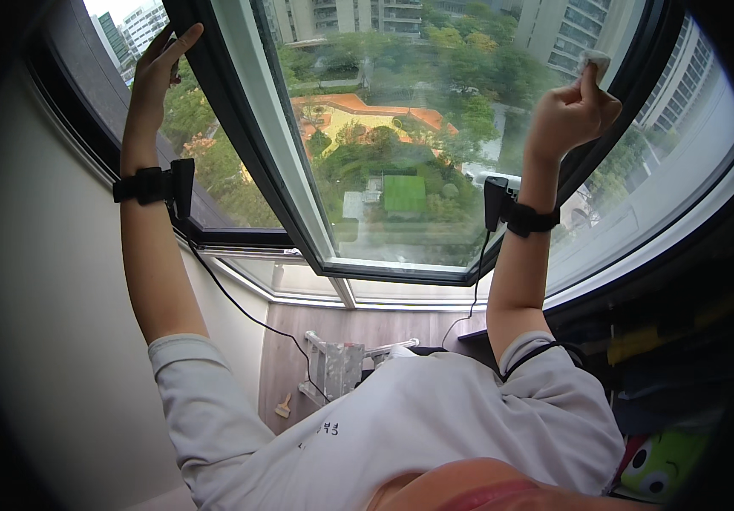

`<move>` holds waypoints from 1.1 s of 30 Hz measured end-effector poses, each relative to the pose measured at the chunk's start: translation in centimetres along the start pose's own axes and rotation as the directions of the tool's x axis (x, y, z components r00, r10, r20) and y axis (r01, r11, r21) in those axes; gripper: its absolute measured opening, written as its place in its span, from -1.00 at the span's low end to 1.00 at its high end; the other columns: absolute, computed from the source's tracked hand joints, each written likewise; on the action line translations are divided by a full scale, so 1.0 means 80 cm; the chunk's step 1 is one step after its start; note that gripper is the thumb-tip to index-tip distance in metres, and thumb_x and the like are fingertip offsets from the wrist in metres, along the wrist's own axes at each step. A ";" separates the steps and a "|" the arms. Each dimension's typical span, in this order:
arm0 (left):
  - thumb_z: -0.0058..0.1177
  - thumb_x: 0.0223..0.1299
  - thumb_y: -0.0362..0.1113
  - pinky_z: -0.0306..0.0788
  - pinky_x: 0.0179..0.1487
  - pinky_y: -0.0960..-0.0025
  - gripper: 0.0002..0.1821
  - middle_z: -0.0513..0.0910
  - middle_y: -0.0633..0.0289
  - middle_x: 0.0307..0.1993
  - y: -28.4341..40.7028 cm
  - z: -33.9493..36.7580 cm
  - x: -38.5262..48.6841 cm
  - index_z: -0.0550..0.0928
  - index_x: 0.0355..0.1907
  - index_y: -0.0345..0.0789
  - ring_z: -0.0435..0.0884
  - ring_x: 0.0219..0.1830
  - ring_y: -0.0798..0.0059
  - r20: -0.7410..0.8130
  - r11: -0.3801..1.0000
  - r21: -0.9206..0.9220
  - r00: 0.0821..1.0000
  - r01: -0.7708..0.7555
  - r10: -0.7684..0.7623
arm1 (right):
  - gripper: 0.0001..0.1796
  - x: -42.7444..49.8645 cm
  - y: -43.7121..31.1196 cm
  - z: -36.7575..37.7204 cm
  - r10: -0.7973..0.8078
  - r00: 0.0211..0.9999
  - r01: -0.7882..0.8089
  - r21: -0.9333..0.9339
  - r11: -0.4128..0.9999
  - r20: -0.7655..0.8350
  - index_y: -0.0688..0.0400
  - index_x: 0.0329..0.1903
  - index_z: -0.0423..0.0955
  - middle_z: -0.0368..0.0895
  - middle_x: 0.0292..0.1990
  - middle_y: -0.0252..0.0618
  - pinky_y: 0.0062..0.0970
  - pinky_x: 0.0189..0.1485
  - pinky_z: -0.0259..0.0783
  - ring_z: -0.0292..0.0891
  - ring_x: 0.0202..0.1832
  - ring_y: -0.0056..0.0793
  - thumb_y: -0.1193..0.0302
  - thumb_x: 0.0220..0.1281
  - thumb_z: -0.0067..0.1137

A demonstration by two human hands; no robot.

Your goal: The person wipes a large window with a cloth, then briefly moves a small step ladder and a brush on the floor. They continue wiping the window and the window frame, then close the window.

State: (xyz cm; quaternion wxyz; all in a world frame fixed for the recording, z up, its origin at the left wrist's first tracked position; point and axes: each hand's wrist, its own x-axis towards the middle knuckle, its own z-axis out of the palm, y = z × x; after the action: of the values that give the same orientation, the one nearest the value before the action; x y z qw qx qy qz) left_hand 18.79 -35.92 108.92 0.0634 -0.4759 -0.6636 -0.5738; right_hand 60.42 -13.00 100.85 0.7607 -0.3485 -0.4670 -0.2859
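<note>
An open window sash with a black frame point(239, 147) and a glass pane point(399, 140) stands before me. At its upper left my left hand point(167, 56) grips the sash edge, thumb on the near face; its other fingers are partly hidden. On the right, my right hand point(579, 112) is closed on a crumpled white cloth or wipe point(595, 62), raised at the pane's upper right near the frame. Black straps with small devices circle both wrists, and cables hang from them. Hazy streaks show on the glass.
Below stands a stained metal step stool or ladder point(336, 367), with a brush point(284, 406) on the wood floor beside it. A pale wall point(66, 274) rises at left. Dark shelving with fabric items and a green plush toy point(661, 469) is at lower right. Trees and buildings lie far below outside.
</note>
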 end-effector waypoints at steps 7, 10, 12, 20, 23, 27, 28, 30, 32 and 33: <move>0.06 0.23 0.10 0.21 -0.33 0.58 -0.58 0.12 0.54 -0.59 0.002 -0.001 -0.004 0.64 0.03 -0.08 0.15 -0.52 0.75 0.018 0.998 0.063 1.000 -0.002 0.001 | -0.84 -0.108 -0.325 0.031 -0.394 0.887 0.163 0.636 0.754 0.240 0.31 -0.26 0.53 0.33 -0.37 -0.29 -0.44 -0.27 0.44 0.37 -0.26 -0.37 0.47 0.16 0.10; 0.06 0.23 0.12 0.22 -0.32 0.59 -0.49 0.33 0.52 -0.49 -0.002 -0.001 0.003 0.57 0.15 -0.08 0.21 -0.45 0.76 -0.009 0.998 0.057 1.000 -0.017 0.017 | -0.85 -0.148 -0.366 0.033 -0.437 0.858 0.125 0.717 0.686 0.268 0.32 -0.27 0.52 0.34 -0.37 -0.29 -0.46 -0.27 0.46 0.39 -0.25 -0.37 0.46 0.20 0.09; 0.08 0.19 0.14 0.23 -0.31 0.61 -0.40 0.39 0.48 -0.43 -0.007 -0.001 0.008 0.52 0.21 -0.15 0.22 -0.44 0.76 -0.007 0.998 0.059 1.000 -0.015 0.016 | -0.84 -0.140 -0.338 0.030 -0.448 0.849 0.139 0.699 0.701 0.281 0.30 -0.23 0.52 0.33 -0.36 -0.30 -0.48 -0.25 0.50 0.40 -0.22 -0.37 0.46 0.19 0.12; 0.09 0.17 0.19 0.22 -0.30 0.65 -0.32 0.38 0.47 -0.45 -0.018 -0.005 0.014 0.47 0.25 -0.19 0.23 -0.45 0.77 -0.017 0.999 0.031 0.999 0.044 -0.043 | -0.62 -0.030 0.024 -0.034 -0.103 0.988 0.097 0.052 0.994 0.119 0.17 -0.06 0.61 0.34 -0.44 -0.31 -0.47 -0.39 0.29 0.29 -0.32 -0.38 0.71 0.08 0.00; 0.03 0.23 0.16 0.23 -0.29 0.65 -0.43 0.25 0.51 -0.54 -0.017 -0.004 0.011 0.53 0.20 -0.11 0.20 -0.49 0.74 0.017 0.995 0.065 0.997 -0.082 0.081 | -0.69 -0.054 0.077 -0.040 -0.033 0.999 0.039 -0.154 0.987 0.041 0.26 -0.10 0.62 0.35 -0.47 -0.32 -0.51 -0.42 0.31 0.29 -0.33 -0.41 0.70 0.15 -0.02; -0.09 0.30 0.19 0.29 -0.15 0.61 -0.49 0.40 0.37 -0.27 -0.008 -0.011 0.002 0.55 0.18 -0.01 0.23 -0.36 0.70 0.064 0.990 0.138 0.998 0.010 -0.019 | -0.55 -0.082 -0.003 -0.023 0.089 0.994 -0.089 -0.009 0.996 0.069 0.16 -0.01 0.60 0.29 -0.41 -0.30 -0.49 -0.44 0.21 0.23 -0.33 -0.42 0.75 0.07 -0.06; -0.10 0.30 0.19 0.30 -0.11 0.60 -0.49 0.43 0.34 -0.19 -0.006 -0.010 -0.001 0.55 0.19 0.00 0.28 -0.31 0.69 0.057 0.990 0.137 0.998 -0.026 0.019 | -0.45 -0.092 -0.050 -0.016 0.041 0.992 -0.060 0.162 0.985 0.119 0.10 0.05 0.58 0.25 -0.39 -0.28 -0.49 -0.38 0.18 0.18 -0.33 -0.41 0.77 -0.02 -0.05; -0.09 0.29 0.20 0.30 0.10 0.49 -0.47 0.48 0.28 0.04 -0.001 -0.005 -0.008 0.51 0.22 0.01 0.42 -0.03 0.57 0.024 0.987 0.127 0.995 -0.098 0.096 | -0.41 -0.125 -0.157 -0.013 -0.156 0.933 -0.014 0.465 0.885 0.325 0.15 0.11 0.52 0.25 -0.40 -0.30 -0.43 -0.26 0.21 0.17 -0.32 -0.37 0.70 -0.09 0.00; -0.11 0.30 0.19 0.28 0.17 0.44 -0.47 0.44 0.26 0.15 0.007 -0.001 -0.013 0.50 0.23 0.02 0.39 0.11 0.50 0.044 0.983 0.153 0.995 -0.098 0.092 | -0.79 -0.163 -0.253 -0.005 -0.345 0.872 0.032 0.664 0.747 0.346 0.17 -0.24 0.58 0.29 -0.41 -0.32 -0.33 -0.36 0.23 0.29 -0.30 -0.37 0.59 0.01 0.10; -0.12 0.31 0.19 0.26 0.21 0.41 -0.48 0.42 0.25 0.21 0.011 0.001 -0.016 0.50 0.23 0.03 0.38 0.19 0.47 0.057 0.982 0.160 0.994 -0.101 0.093 | -0.93 -0.178 -0.301 0.010 -0.326 0.702 -0.262 0.654 0.709 0.634 0.13 -0.46 0.47 0.33 -0.47 -0.36 -0.31 -0.44 0.20 0.32 -0.43 -0.37 0.47 0.11 0.15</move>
State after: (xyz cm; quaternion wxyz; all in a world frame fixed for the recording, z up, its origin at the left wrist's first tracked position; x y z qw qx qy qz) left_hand 20.11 -36.68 108.71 0.1137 -0.5148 -0.6855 -0.5021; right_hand 36.03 -25.06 94.52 0.5862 -0.1045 -0.8013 0.0577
